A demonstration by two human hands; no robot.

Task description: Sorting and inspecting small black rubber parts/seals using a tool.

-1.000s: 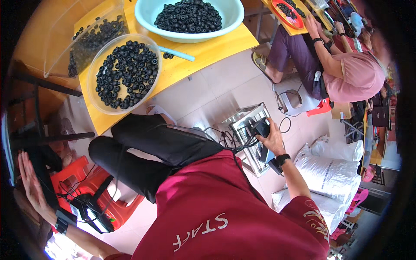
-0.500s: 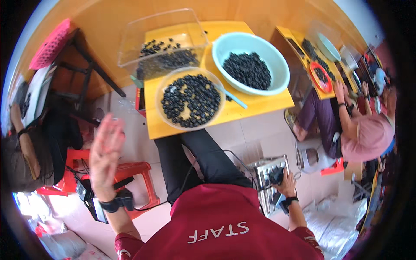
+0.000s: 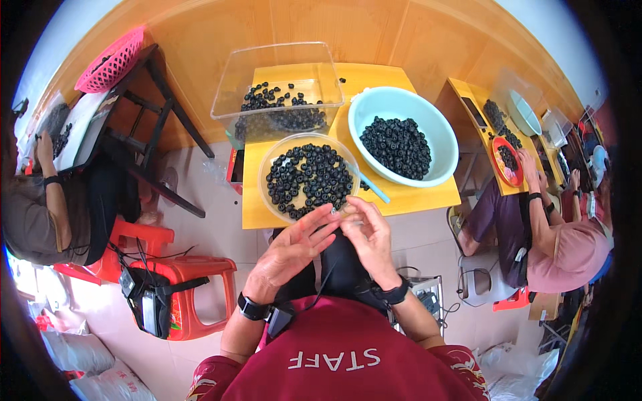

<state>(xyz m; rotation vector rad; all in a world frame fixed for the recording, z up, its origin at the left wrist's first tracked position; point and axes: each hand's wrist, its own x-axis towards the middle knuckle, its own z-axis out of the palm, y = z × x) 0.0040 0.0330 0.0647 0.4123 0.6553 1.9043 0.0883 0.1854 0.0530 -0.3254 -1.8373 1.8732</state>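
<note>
Here, glossy ring-shaped black pieces (image 3: 322, 175)

We see a workshop, with black ring-shaped pieces (image 3: 396, 148) heaped in a round pale-blue plastic basin (image 3: 443, 144) at two o'clock and a pink-shirted co-worker (image 3: 565, 257) at three.

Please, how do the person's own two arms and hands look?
The left hand and right hand wear no gloves. A black watch-like band and dark boxy device sit at the left wrist, a black wristband at the right. Short dark-red sleeves carry pale patterns.
</note>
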